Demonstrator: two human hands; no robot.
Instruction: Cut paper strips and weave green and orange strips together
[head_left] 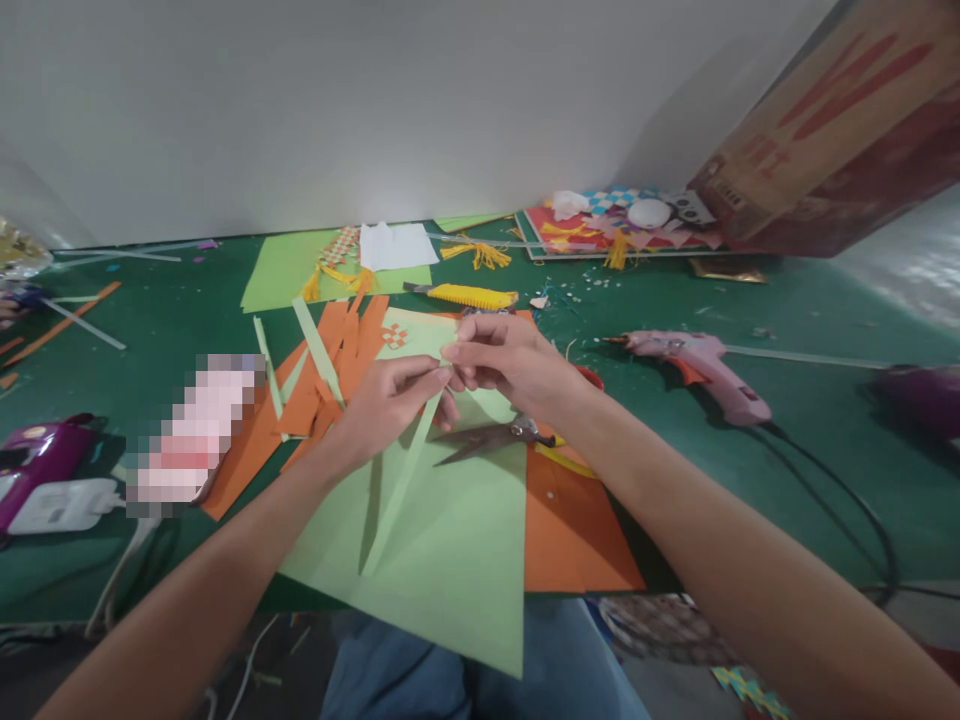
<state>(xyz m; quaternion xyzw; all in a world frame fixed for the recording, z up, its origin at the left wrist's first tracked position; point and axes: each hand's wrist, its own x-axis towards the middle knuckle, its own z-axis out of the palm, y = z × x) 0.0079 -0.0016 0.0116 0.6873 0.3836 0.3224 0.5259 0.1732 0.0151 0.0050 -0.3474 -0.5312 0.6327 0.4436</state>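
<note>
Left fingers [431, 382] and right fingers [481, 353] clamped on pale-green strip [405, 483] | forearms [690, 512] slanting inward (roughly a V)

A craft workspace, perhaps a small workshop: the green tabletop [825, 310] carries scissors [495, 436], with cut orange paper strips [369, 345] to their left, a pink glue gun [697, 365] to their right, and beyond them a yellow craft knife [472, 296], yellow tassels [481, 255] and scattered scraps [539, 302].
</note>
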